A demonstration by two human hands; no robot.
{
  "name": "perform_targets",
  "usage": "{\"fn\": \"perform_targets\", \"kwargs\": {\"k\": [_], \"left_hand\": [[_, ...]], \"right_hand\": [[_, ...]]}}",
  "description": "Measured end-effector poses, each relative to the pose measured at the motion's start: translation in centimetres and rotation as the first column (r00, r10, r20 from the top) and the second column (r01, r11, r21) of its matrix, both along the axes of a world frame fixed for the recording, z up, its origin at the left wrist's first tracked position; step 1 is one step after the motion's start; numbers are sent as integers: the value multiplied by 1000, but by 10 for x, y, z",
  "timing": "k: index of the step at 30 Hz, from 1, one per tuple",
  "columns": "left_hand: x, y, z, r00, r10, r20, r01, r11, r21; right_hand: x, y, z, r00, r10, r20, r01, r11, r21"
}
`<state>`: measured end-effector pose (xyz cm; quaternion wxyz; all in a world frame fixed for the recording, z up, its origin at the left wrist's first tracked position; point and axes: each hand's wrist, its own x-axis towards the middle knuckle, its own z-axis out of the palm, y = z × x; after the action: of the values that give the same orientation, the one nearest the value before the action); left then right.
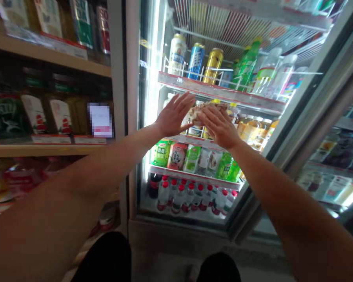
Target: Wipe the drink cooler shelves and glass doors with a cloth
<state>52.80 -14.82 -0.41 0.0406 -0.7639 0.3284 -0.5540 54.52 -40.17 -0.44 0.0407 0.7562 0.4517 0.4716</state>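
Observation:
Both my arms reach into an open drinks fridge (pixel 153 78). My left hand (pixel 174 114) has its fingers stretched out flat, close beside a pale patterned bottle (pixel 197 111) at the second shelf. My right hand (pixel 219 126) lies over the same bottle with its fingers extended against it; whether it grips the bottle is unclear. The bottle stands in a row of yellow-capped bottles (pixel 254 127).
The top shelf holds cans (pixel 196 60) and green bottles (pixel 247 64). Lower shelves carry green and pink cartons-like bottles (pixel 176 156) and red-capped bottles (pixel 191 196). The glass door (pixel 317 98) is swung out to the right. Wooden shelves with packaged goods (pixel 47 117) stand to the left.

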Motion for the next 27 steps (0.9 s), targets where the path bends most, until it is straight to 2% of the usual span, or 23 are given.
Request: {"fn": "perform_targets", "kwargs": {"k": [2,5,6,8,10,11,12,13,14,15,16,17,18,19,20,21,22,23,24,26,27], "left_hand": [[0,16,1,999,44,9,-44,999,2],[5,25,0,994,102,25,-102,994,-31],[6,25,-1,993,117,28,-116,992,-39],[8,24,-3,990,138,26,-137,989,-49],[10,23,-4,989,148,17,-147,987,-58],[11,23,-4,989,149,12,-148,987,-64],[11,23,-5,989,148,7,-147,987,-70],[12,23,-4,989,147,3,-147,986,-77],[11,24,-4,989,146,0,-146,986,-84],[11,23,-4,989,146,-3,-146,985,-90],[10,23,-4,989,147,-6,-147,985,-92],[9,22,-4,989,150,-10,-150,984,-93],[7,22,-4,988,155,-16,-156,983,-92],[6,21,-4,987,160,-21,-162,983,-90],[6,20,-4,986,165,-28,-167,982,-89],[5,20,-4,985,171,-36,-173,981,-91],[5,19,-4,984,174,-41,-177,980,-93],[5,19,-4,984,173,-43,-177,980,-96],[5,19,-4,985,169,-43,-173,980,-97],[6,20,-3,986,165,-37,-168,981,-100],[6,20,-3,986,164,-32,-167,981,-101]], "right_hand": [[4,-3,1,1000,12,8,-11,998,-60],[6,-6,18,1000,22,-2,-22,995,-95],[7,-6,27,1000,10,-5,-11,999,-47],[8,-4,42,999,-40,1,39,988,152],[8,0,50,996,-83,16,72,934,351],[8,3,51,996,-81,22,67,922,381],[8,6,51,998,-57,22,46,938,342],[8,9,50,1000,-12,13,9,974,227],[9,11,49,999,37,-5,-36,997,66],[10,13,50,997,70,-19,-71,994,-81],[12,13,53,997,82,-11,-83,984,-156],[15,13,57,997,71,29,-66,989,-134],[17,13,63,995,30,90,-29,999,-14],[19,12,68,988,-38,149,12,984,176],[19,12,73,976,-119,183,43,927,373],[19,12,76,964,-185,191,62,855,515],[17,13,78,956,-225,188,76,810,581],[15,15,77,955,-236,180,94,816,570],[11,17,75,961,-223,162,116,861,496],[4,22,68,983,-168,80,144,960,242],[3,23,64,989,-144,39,138,981,133]]}}
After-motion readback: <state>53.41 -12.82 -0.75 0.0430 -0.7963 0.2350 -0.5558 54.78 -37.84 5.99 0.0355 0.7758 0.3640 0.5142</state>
